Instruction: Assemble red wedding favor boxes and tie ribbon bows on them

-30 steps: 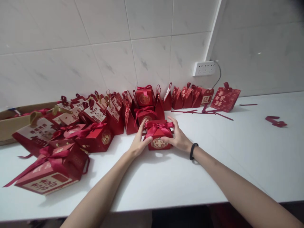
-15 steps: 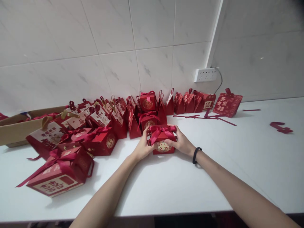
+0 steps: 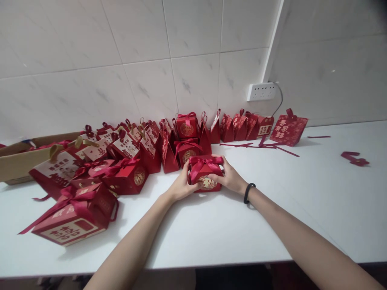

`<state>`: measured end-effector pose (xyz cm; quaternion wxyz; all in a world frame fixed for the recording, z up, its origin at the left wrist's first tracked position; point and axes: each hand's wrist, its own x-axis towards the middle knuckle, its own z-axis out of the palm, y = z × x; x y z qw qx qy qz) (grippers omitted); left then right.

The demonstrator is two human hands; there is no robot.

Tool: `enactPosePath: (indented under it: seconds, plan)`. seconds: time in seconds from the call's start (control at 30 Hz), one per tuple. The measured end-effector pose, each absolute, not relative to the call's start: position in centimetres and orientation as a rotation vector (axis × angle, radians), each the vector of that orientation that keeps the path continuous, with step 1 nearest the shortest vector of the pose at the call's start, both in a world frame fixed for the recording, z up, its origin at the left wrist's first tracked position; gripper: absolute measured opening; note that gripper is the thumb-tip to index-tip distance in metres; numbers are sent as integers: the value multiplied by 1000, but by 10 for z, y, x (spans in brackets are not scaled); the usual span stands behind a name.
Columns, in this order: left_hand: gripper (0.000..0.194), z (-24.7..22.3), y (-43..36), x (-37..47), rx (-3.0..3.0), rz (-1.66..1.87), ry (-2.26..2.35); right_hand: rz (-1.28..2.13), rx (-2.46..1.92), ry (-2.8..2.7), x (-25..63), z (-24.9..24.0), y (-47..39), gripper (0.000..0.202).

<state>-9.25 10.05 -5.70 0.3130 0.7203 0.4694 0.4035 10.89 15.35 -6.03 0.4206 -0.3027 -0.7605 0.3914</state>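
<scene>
A small red gift box (image 3: 199, 174) with a gold round emblem and a ribbon bow on top is between my two hands on the white table. My left hand (image 3: 183, 183) grips its left side, thumb across the front. From the right, my right hand (image 3: 228, 175) holds the opposite side, its thumb also on the front face; a black band circles that wrist. Just behind stand two similar red boxes, one on another: the lower box (image 3: 188, 151) and the upper box (image 3: 186, 127), each tied with ribbon.
Many red favour boxes crowd the left, including a larger ribboned box (image 3: 75, 213) in front. A cardboard carton (image 3: 18, 169) stands at far left. Loose dark red ribbons (image 3: 242, 145) lie on the white table (image 3: 236, 237). A power strip (image 3: 261, 92) is on the tiled wall.
The view has shifted slightly, so everything sits a little higher in the picture. Both hands keep their hold on the ribboned box, which has hardly moved on the table.
</scene>
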Motion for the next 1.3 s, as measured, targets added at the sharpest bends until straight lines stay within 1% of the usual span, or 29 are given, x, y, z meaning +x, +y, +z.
enactPosePath:
  seconds: [0.17,0.37,0.43,0.57,0.67,0.87,1.07,1.23,1.3]
  plan:
    - [95,-57,100,-94,1888,1041,1235,968,-748,-1913,109,-60,154,65]
    - [88,-60,102,-95,1815,1136,1177,904,-711,-1936,110,-62,154,70]
    - [86,-60,102,-96,1813,1154,1182,873,-670,-1939,110,-63,154,74]
    - [92,-60,103,-98,1871,1231,1202,768,-594,-1950,111,-65,154,90]
    - [92,-60,104,-101,1971,1284,1141,632,-578,-1970,112,-64,154,94]
    - [93,-59,104,-101,2037,1342,1094,507,-544,-2016,114,-61,153,92]
    - [95,-61,104,-100,2047,1314,1047,447,-503,-2022,115,-57,152,88]
    - [109,-62,104,-100,2034,1345,1084,481,-479,-2028,114,-55,148,87]
    - [109,-62,104,-100,2055,1374,1072,492,-473,-2031,114,-54,147,87]
